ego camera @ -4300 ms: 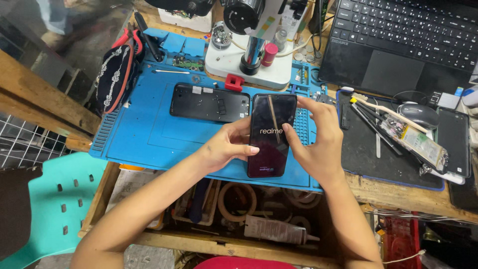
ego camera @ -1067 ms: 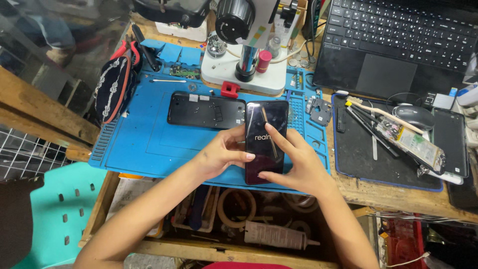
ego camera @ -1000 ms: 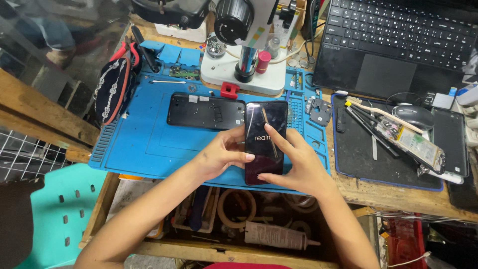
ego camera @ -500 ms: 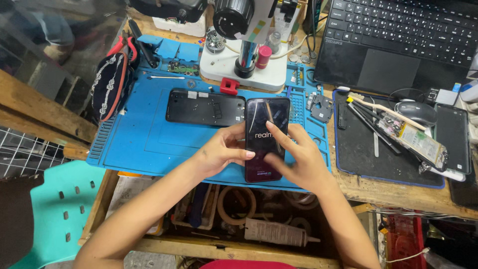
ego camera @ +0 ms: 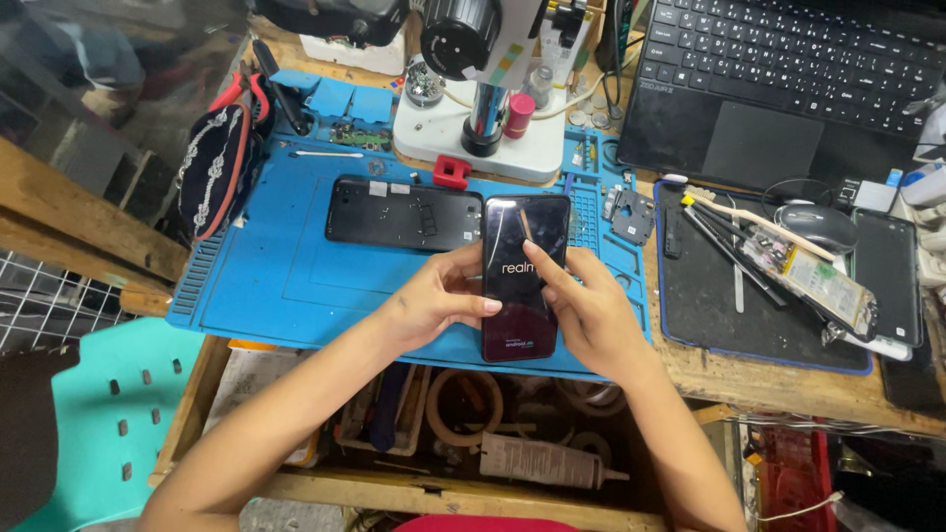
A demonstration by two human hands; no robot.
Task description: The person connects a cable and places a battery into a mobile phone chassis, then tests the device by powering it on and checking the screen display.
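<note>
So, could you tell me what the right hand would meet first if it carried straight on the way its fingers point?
The right hand points up and left across the phone. Beyond the phone's edge, it would probably meet the black back cover on the blue mat, though depth is unclear.

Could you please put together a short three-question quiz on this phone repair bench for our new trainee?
1. True or false: the smartphone in the hands has a lit screen.
2. Which thing lies on the blue work mat just left of the smartphone? A) a laptop B) a black phone back cover C) a computer mouse
3. Fill in: the left hand grips the smartphone's left edge, while the right hand reaches its ______ onto the screen.

Key
1. True: a logo glows on the dark screen.
2. B: the black phone back cover lies flat there; the laptop and mouse sit off the mat to the right.
3. Finger.
</note>
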